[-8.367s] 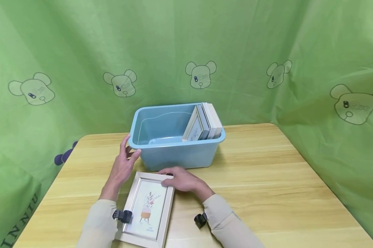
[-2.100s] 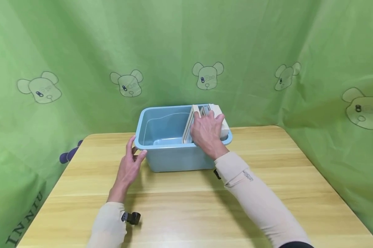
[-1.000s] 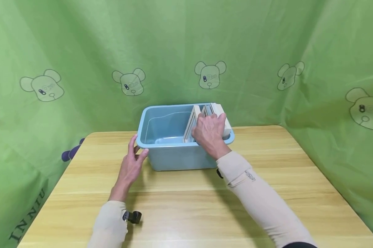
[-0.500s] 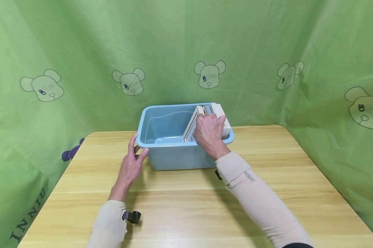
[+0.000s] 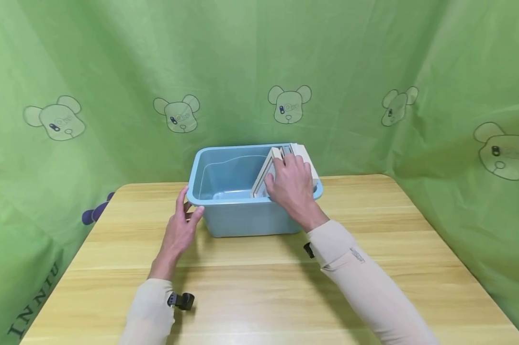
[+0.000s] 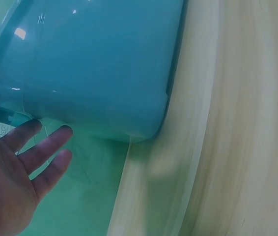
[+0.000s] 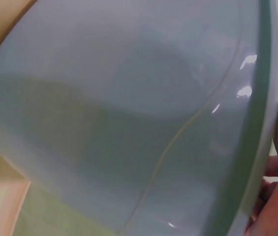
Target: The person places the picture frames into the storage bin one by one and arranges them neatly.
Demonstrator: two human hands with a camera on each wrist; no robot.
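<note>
In the head view a light blue plastic tub (image 5: 225,218) stands on the table. Several picture frames (image 5: 304,158) lean side by side in its right end. My left hand (image 5: 180,233) is at the tub's front left corner, thumb on the front wall and fingers beside the left wall below the rim. These left fingers (image 6: 50,150) look spread and loose in the left wrist view. My right hand (image 5: 293,187) grips the leftmost, pale-edged picture frame (image 5: 261,177), thumb on its face and index finger at its top edge. Its other fingers lie over the neighbouring frames, partly hidden.
The tub's left end (image 5: 225,175) shows bare inner walls and floor. Beneath it is a wooden table (image 5: 251,292). A green curtain (image 5: 225,62) with bear heads hangs close behind the tub and at both sides.
The framed plant picture from the table is no longer there; a pale frame has joined the tub's row. That frame now leans farther right. My right thumb has shifted left onto its face.
</note>
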